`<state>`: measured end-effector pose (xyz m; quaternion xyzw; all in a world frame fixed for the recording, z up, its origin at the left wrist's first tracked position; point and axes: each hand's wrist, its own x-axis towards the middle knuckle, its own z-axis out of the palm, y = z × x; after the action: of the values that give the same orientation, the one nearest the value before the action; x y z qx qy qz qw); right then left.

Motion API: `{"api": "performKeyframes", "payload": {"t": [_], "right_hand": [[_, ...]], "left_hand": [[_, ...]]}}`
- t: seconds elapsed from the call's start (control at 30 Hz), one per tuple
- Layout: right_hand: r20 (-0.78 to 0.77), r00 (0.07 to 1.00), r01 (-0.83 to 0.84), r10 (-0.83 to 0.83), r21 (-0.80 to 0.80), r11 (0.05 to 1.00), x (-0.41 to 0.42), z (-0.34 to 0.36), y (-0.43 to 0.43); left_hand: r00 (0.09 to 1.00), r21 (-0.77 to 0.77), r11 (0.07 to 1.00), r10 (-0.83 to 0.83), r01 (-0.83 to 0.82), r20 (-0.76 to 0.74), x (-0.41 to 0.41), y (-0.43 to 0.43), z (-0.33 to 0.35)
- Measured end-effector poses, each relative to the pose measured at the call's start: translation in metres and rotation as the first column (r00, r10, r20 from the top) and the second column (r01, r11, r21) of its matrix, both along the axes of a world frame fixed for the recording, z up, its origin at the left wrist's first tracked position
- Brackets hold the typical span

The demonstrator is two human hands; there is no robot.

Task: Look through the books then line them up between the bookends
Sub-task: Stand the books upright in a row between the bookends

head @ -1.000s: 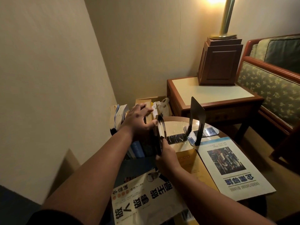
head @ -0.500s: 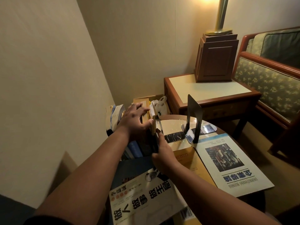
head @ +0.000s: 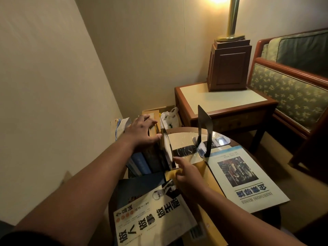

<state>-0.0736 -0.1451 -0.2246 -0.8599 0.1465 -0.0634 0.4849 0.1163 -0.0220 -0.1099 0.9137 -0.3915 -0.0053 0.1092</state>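
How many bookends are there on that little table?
2. The right bookend stands alone, untouched. The left bookend stands against the upright books, with the left hand on the books and the right hand touching its base. None else shows.

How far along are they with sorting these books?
Started, not finished. A few standing books are lined up at left, the left hand resting on top, the right hand at their foot. Several lie flat, like the Understanding Business book; the black bookend stands alone.
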Motion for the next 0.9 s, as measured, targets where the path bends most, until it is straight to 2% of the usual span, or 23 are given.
{"api": "performKeyframes", "payload": {"t": [0.13,0.2,0.3,0.4,0.57,0.63,0.73,0.9], "right_hand": [[-0.055,0.997,-0.070,0.059,-0.216,0.974,-0.031,-0.008,-0.033],[-0.026,0.998,-0.056,0.050,-0.285,0.957,-0.041,-0.014,-0.047],[0.007,1.000,-0.005,0.008,-0.357,0.934,-0.052,-0.019,-0.065],[-0.022,1.000,0.013,-0.023,-0.376,0.926,-0.056,-0.018,-0.072],[-0.165,0.986,-0.026,-0.036,-0.362,0.932,-0.046,-0.016,-0.074],[-0.227,0.974,-0.077,-0.003,-0.345,0.935,-0.037,-0.010,-0.078],[-0.338,0.940,-0.182,0.038,-0.405,0.896,-0.026,-0.003,-0.084],[-0.342,0.940,-0.144,0.007,-0.377,0.915,-0.032,-0.006,-0.094]], "left_hand": [[0.998,0.056,0.998,0.032,-0.034,0.046,-0.004,-0.025,0.019],[0.998,0.038,0.999,-0.004,0.002,0.068,-0.010,-0.038,0.024],[0.997,0.055,0.996,-0.078,0.077,0.009,-0.013,-0.047,0.015],[0.995,0.151,0.984,-0.098,0.095,0.010,-0.012,-0.048,0.009],[0.997,0.132,0.989,-0.073,0.073,-0.007,-0.010,-0.046,0.010],[0.997,0.138,0.988,-0.077,0.076,0.006,-0.009,-0.046,0.007],[0.995,0.132,0.987,-0.093,0.088,0.028,-0.008,-0.047,0.005],[0.995,0.129,0.988,-0.087,0.081,0.040,-0.008,-0.047,0.004]]}}
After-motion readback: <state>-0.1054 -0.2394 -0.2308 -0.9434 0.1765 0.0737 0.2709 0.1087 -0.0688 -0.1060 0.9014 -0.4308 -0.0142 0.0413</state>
